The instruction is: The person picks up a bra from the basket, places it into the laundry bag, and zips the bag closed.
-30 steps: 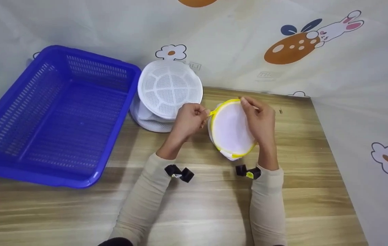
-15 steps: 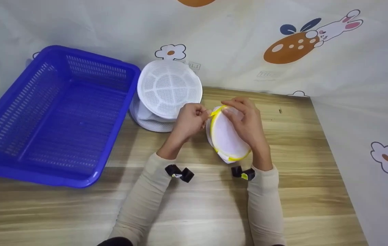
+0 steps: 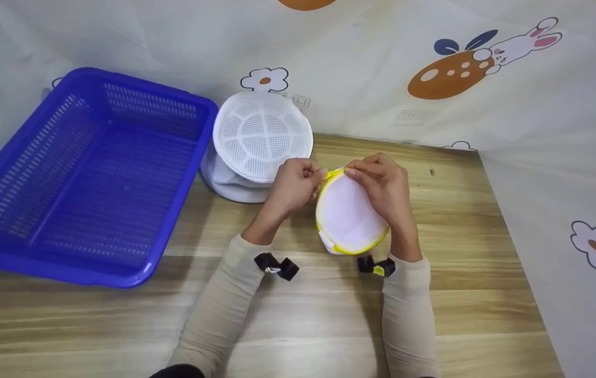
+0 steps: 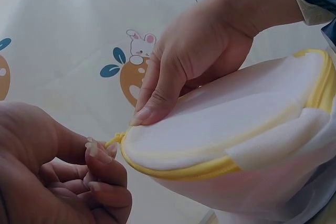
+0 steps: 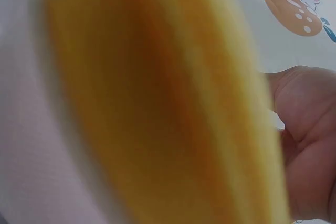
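A small white mesh laundry bag [image 3: 348, 215] with a yellow zipper round its circular top is held up between the two hands. At the bag's upper left edge, my left hand [image 3: 295, 184] pinches the yellow zipper pull [image 4: 113, 140] between thumb and forefinger. My right hand [image 3: 384, 186] grips the rim beside the pull, its thumb on the white top. In the right wrist view the blurred yellow zipper band [image 5: 168, 98] fills the middle and hides much of the right hand. The bag's underside is mostly hidden in the head view.
Left on the wooden table [image 3: 466, 294] stands a large blue plastic basket [image 3: 172, 210]. White mesh laundry bags [image 3: 261, 136], stacked with a round ribbed top uppermost, lean between the basket and the left hand. A patterned sheet [image 3: 361, 63] hangs behind the table.
My right hand has moved left along the rim toward the zipper pull. The bag has tilted and shifted slightly left and down, while the left hand keeps its pinch in nearly the same place.
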`<state>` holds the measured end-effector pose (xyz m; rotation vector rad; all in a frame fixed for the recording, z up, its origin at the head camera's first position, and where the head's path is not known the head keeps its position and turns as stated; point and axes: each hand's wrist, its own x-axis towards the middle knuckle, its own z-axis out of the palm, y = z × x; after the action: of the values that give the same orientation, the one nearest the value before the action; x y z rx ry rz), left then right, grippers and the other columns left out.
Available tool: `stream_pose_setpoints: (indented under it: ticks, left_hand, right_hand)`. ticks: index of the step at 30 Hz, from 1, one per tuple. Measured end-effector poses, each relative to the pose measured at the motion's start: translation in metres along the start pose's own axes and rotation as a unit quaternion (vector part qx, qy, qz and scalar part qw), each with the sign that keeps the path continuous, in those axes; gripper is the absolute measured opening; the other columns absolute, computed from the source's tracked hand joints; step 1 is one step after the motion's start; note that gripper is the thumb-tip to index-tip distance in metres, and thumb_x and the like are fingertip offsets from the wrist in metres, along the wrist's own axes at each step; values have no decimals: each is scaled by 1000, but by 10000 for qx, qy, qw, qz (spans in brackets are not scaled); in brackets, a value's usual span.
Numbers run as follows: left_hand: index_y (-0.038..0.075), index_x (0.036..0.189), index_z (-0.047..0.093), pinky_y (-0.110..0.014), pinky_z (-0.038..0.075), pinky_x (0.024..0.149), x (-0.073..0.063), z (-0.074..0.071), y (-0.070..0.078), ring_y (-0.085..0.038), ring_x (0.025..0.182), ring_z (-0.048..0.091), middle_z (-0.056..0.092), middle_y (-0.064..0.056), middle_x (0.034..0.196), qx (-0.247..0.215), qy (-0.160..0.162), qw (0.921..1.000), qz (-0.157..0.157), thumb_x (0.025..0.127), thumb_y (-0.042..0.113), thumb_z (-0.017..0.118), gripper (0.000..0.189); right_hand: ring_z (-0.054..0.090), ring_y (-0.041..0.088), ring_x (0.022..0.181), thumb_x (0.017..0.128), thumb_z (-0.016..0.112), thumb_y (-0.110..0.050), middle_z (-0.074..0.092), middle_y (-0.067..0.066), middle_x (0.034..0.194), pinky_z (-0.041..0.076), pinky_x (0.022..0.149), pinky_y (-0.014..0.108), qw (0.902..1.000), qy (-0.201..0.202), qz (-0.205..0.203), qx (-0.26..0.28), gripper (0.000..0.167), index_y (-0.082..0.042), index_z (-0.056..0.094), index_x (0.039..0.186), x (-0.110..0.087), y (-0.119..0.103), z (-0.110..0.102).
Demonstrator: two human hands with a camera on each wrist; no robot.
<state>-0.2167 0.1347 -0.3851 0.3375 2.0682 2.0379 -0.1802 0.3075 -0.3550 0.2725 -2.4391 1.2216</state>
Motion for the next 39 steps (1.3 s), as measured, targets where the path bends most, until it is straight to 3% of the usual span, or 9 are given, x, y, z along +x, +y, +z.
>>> stream_pose_setpoints:
  ticks: [14,24,39]
  left_hand:
    - [3,64,56,-18,29,39,1,-1,0,-7,41,39,47,1,51,280,-90,9992,264,92,4,60,28]
    - [1,67,56,-19,28,39,-1,-2,0,-7,42,39,47,-1,52,66,-122,9999,100,92,5,60,26]
    - [2,67,56,-18,31,41,-1,-1,0,-8,44,41,47,-1,53,116,-110,9998,144,92,4,60,26]
  right_hand:
    - [57,19,79,83,73,-1,62,17,82,46,67,21,9995,8,185,247,8,5,74,87,0,2,-1]
    - [57,18,79,83,73,-2,63,17,82,47,67,22,9993,-19,325,202,9,5,74,88,0,3,-2]
    - [58,17,80,84,72,-2,65,18,84,48,67,21,9988,-27,431,239,11,6,74,90,1,3,-4]
